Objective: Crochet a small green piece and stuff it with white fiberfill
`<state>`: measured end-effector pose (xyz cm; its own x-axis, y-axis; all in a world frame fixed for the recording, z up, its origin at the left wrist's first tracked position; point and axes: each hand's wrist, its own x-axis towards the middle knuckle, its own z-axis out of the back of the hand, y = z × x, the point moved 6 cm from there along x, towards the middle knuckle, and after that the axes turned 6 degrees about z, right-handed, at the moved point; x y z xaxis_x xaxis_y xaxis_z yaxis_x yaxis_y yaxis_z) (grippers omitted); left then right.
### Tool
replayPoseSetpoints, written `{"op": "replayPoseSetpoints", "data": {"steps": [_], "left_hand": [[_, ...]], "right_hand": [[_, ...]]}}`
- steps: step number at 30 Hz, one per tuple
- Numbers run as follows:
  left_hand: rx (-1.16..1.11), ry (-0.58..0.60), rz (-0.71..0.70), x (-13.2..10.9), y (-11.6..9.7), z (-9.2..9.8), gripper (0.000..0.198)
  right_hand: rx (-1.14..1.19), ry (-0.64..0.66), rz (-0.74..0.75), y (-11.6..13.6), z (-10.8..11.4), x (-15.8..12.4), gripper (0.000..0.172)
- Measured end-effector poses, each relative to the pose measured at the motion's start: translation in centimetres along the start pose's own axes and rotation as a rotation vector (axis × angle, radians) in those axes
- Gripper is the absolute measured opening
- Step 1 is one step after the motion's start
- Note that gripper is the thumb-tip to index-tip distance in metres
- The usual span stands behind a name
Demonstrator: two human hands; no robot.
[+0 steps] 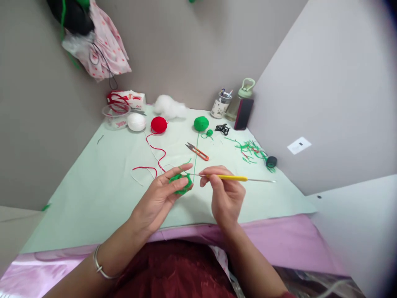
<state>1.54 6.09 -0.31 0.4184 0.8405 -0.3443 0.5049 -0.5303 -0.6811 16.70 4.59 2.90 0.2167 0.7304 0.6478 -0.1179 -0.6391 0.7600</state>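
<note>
Between the thumb and fingers of my left hand (164, 188) is a small green crochet piece (181, 184), partly covered by the thumb. My right hand (225, 192) grips a crochet hook (232, 178) by its yellow handle, like a pen. The hook's thin metal tip reaches left to the edge of the green piece; whether it sits inside a stitch I cannot tell. A strand of green yarn (196, 153) runs from the green yarn ball (201, 123) down to my left hand. Just beyond my hands lie thread snips (197, 152) with orange handles.
At the back stand a white yarn ball (136, 122), a red yarn ball (159, 124), white stuffing (170, 106), a plastic tub (116, 118), a pen cup (221, 105), a bottle (235, 105) and a phone (244, 114). Yarn scraps (251, 150) lie at right beside a black round object (271, 161).
</note>
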Motion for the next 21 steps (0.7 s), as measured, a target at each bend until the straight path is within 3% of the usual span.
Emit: {"op": "replayPoseSetpoints", "data": {"steps": [4,8,11,16,21], "left_hand": [[0.161,-0.035,-0.097,-0.4,-1.0,0.1,0.033],[0.347,-0.076,-0.252,-0.1,-2.6,-0.1,0.019],[0.335,-0.083,-0.245,1.5,-3.7,0.3,0.015],[0.263,-0.068,-0.229,5.0,-5.2,2.2,0.027],[0.227,-0.058,-0.193,6.9,-4.5,4.2,0.038]], "right_hand": [[0.277,-0.046,-0.314,-1.4,0.0,1.0,0.02],[0.411,0.026,-0.525,-2.6,-1.4,1.7,0.024],[0.327,0.114,-0.49,-3.6,-2.6,2.8,0.025],[0.2,0.217,-0.374,-6.2,-4.8,5.1,0.028],[0.196,0.325,-0.355,-8.1,-6.0,5.2,0.027]]}}
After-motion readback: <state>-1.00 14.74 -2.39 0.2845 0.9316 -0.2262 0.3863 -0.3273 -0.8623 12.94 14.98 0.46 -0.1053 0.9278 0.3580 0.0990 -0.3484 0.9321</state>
